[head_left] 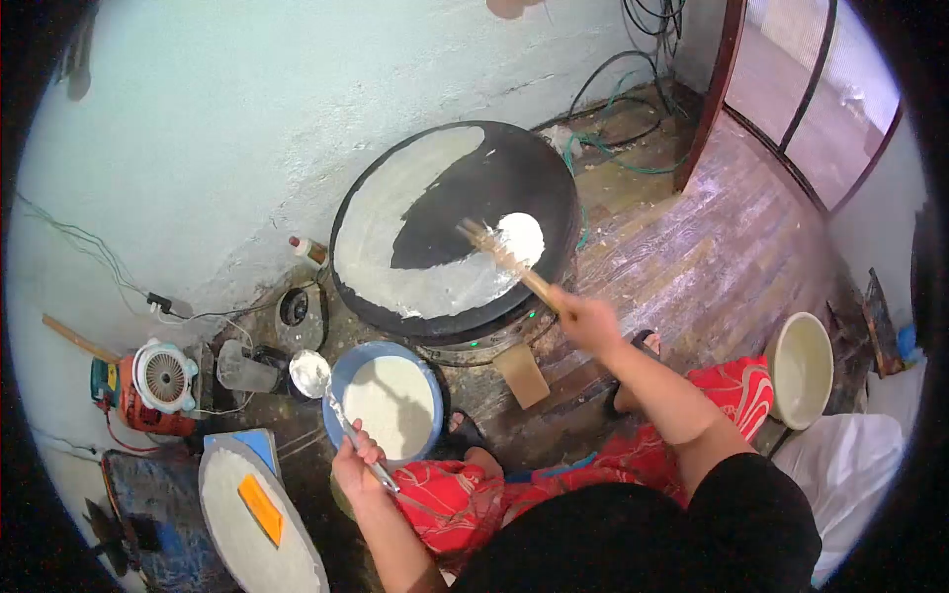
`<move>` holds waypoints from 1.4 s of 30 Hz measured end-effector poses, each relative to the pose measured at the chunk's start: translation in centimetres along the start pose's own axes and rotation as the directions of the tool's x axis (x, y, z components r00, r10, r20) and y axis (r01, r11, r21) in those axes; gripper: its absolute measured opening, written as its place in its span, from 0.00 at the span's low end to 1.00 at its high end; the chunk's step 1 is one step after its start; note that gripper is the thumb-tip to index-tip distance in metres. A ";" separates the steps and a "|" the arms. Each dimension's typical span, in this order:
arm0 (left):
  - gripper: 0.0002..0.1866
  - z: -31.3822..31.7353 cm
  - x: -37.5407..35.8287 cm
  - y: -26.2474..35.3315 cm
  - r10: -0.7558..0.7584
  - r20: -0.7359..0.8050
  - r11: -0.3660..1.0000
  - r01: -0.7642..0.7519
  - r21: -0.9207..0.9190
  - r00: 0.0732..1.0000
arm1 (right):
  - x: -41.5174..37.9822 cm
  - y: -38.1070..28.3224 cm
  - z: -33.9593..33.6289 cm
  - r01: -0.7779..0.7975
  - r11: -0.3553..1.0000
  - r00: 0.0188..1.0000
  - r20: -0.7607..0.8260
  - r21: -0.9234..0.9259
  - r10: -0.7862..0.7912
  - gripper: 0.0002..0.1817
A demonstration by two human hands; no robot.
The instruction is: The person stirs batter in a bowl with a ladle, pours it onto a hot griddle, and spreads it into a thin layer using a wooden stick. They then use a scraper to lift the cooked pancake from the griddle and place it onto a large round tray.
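Observation:
My right hand [590, 321] is closed around the handle of a wooden batter spreader [537, 285]. Its blurred head touches the edge of a thick white pool of batter [522, 237] on a round black griddle [484, 188]. A thin pale layer of batter [376, 217] curves along the griddle's left side, and the centre is dark and bare. In my left hand [358, 465] is a metal ladle [346, 425], its batter-coated bowl beyond the left rim of a blue basin [333, 420]. White batter [390, 405] fills much of that basin.
An orange scraper [260, 509] lies on a pale, oval flat piece [222, 494] at lower left. A small fan [165, 378] and a clear jug [245, 367] stand near the wall. A cream basin [801, 371] is at right; cables [618, 148] lie behind the griddle.

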State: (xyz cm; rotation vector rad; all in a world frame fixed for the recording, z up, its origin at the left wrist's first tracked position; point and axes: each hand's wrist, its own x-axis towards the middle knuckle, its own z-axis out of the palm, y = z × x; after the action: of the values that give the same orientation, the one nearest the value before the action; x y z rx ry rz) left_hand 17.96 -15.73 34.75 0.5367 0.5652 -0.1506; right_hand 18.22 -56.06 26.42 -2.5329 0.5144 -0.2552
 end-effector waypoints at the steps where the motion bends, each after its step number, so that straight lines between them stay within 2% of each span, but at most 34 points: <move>1: 0.16 -0.8 0.4 0.3 -0.035 0.053 0.999 0.035 0.010 0.998 | -1.4 0.1 -0.6 0.209 0.973 0.974 0.114 -0.103 -0.197 0.30; 2: 0.16 -0.5 0.5 0.2 -0.073 0.107 0.997 0.071 0.020 0.992 | -1.9 0.7 -1.0 0.416 0.892 0.897 0.244 -0.180 -0.369 0.30; 3: 0.16 0.0 0.3 0.0 -0.095 0.002 0.990 0.095 -0.101 0.995 | -1.6 2.6 -1.1 0.455 0.871 0.890 0.136 -0.185 -0.436 0.31; 4: 0.16 0.0 0.7 -0.1 -0.097 0.001 0.990 0.096 -0.100 0.995 | -0.6 4.4 -1.6 0.454 0.872 0.890 0.137 -0.185 -0.434 0.31; 6: 0.17 -0.5 1.0 -0.2 -0.067 0.039 0.996 0.069 -0.061 0.997 | 2.8 7.1 -3.1 0.277 0.914 0.960 0.047 -0.298 -0.275 0.31; 10: 0.16 -0.1 1.6 -0.6 -0.111 0.037 0.989 0.114 -0.095 0.993 | 7.2 5.8 -4.1 0.189 0.911 0.976 -0.029 -0.366 -0.214 0.29; 11: 0.16 0.1 1.6 -0.9 -0.079 0.090 0.995 0.084 -0.060 0.993 | 7.3 5.5 -3.2 0.128 0.982 0.991 -0.023 -0.139 -0.133 0.29; 12: 0.16 0.3 1.7 -1.1 -0.077 0.089 0.995 0.083 -0.059 0.993 | 7.3 5.2 -2.4 0.054 0.994 0.999 0.003 0.097 -0.054 0.29; 13: 0.16 0.6 1.6 -1.1 -0.070 0.061 0.996 0.074 -0.057 0.996 | 6.2 4.5 -3.3 0.049 0.999 0.989 0.140 -0.022 -0.046 0.28; 14: 0.16 0.8 1.6 -1.1 -0.062 0.034 0.996 0.064 -0.056 0.998 | 5.4 5.4 -3.5 0.052 0.998 0.989 0.143 -0.019 -0.049 0.28; 15: 0.16 1.1 1.5 -1.2 -0.073 0.027 0.995 0.075 -0.065 0.997 | 4.6 7.3 -3.9 0.298 0.953 0.947 0.141 -0.053 -0.288 0.27; 16: 0.16 1.2 1.5 -1.1 -0.069 0.027 0.995 0.071 -0.067 0.997 | 4.5 9.2 -4.4 0.524 0.847 0.848 0.147 -0.088 -0.509 0.27; 17: 0.16 1.2 1.7 -1.1 -0.081 0.006 0.993 0.081 -0.087 0.997 | 5.7 10.6 -5.2 0.527 0.845 0.846 0.149 -0.089 -0.512 0.27; 19: 0.16 1.3 1.9 -1.2 -0.109 -0.006 0.987 0.107 -0.116 0.994 | 9.5 12.6 -6.8 0.365 0.860 0.931 0.163 -0.357 -0.328 0.25; 21: 0.16 1.9 2.1 -1.7 -0.079 -0.048 0.992 0.074 -0.100 0.996 | 13.4 11.3 -6.6 0.345 0.855 0.935 0.058 -0.387 -0.351 0.25; 22: 0.16 2.3 2.2 -2.1 -0.049 -0.087 0.996 0.042 -0.084 0.995 | 14.9 10.3 -5.7 0.346 0.856 0.934 0.060 -0.384 -0.351 0.25; 24: 0.16 3.1 2.3 -2.6 -0.043 -0.106 0.995 0.034 -0.090 0.993 | 17.4 8.7 -3.6 0.233 0.927 0.968 -0.023 -0.293 -0.250 0.25; 25: 0.15 3.2 2.5 -2.6 -0.053 -0.117 0.996 0.044 -0.082 0.992 | 16.9 8.6 -3.7 0.234 0.930 0.968 -0.026 -0.285 -0.251 0.25; 27: 0.14 3.5 2.8 -2.6 -0.054 -0.165 0.998 0.046 -0.053 0.985 | 14.5 8.7 -4.8 0.430 0.901 0.877 0.259 -0.052 -0.404 0.25; 28: 0.14 3.7 2.9 -2.4 -0.052 -0.160 0.998 0.044 -0.054 0.986 | 14.4 10.1 -5.6 0.433 0.900 0.877 0.255 -0.053 -0.407 0.25; 30: 0.15 3.6 2.9 -2.5 -0.076 -0.173 0.995 0.062 -0.084 0.982 | 14.9 14.0 -7.1 0.538 0.832 0.841 0.151 -0.136 -0.519 0.23; 31: 0.15 3.5 3.0 -2.9 -0.016 -0.161 0.998 0.007 -0.060 0.987 | 16.3 14.2 -7.1 0.538 0.833 0.841 0.155 -0.133 -0.518 0.23; 33: 0.15 4.1 3.2 -2.9 -0.011 -0.186 0.999 0.003 -0.043 0.982 | 20.7 14.6 -7.1 0.406 0.862 0.905 0.002 -0.304 -0.426 0.21; 35: 0.15 4.4 3.6 -3.4 -0.001 -0.208 0.999 -0.007 -0.036 0.978 | 24.4 11.8 -4.9 0.400 0.838 0.893 -0.045 -0.370 -0.447 0.22; 36: 0.15 4.4 3.9 -3.5 0.012 -0.238 0.999 -0.019 -0.029 0.971 | 24.9 10.2 -4.4 0.403 0.838 0.892 -0.048 -0.368 -0.450 0.22; 37: 0.15 4.3 4.2 -3.4 0.026 -0.266 0.999 -0.032 -0.020 0.964 | 24.9 8.4 -4.2 0.367 0.923 0.927 -0.038 -0.117 -0.373 0.20; 38: 0.15 4.2 4.3 -3.3 0.030 -0.266 0.999 -0.036 -0.018 0.963 | 24.6 7.4 -4.2 0.297 0.945 0.954 -0.005 0.139 -0.299 0.19; 39: 0.15 4.0 4.3 -3.2 0.026 -0.276 1.000 -0.027 0.001 0.961 | 23.8 7.6 -5.0 0.277 0.952 0.937 0.182 0.132 -0.298 0.17; 40: 0.15 4.0 4.5 -3.2 0.023 -0.282 1.000 -0.018 0.019 0.959 | 23.5 9.6 -5.5 0.282 0.950 0.936 0.179 0.133 -0.302 0.17; 42: 0.15 4.3 4.6 -3.2 0.056 -0.314 0.998 -0.040 0.058 0.948 | 23.7 13.9 -6.4 0.557 0.822 0.826 0.180 -0.115 -0.534 0.22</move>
State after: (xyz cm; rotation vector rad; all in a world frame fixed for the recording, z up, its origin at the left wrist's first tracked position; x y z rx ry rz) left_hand 22.91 -20.67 33.84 0.6289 0.8620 -0.0319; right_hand 33.73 -79.66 26.04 -2.7844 -0.2811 -0.2439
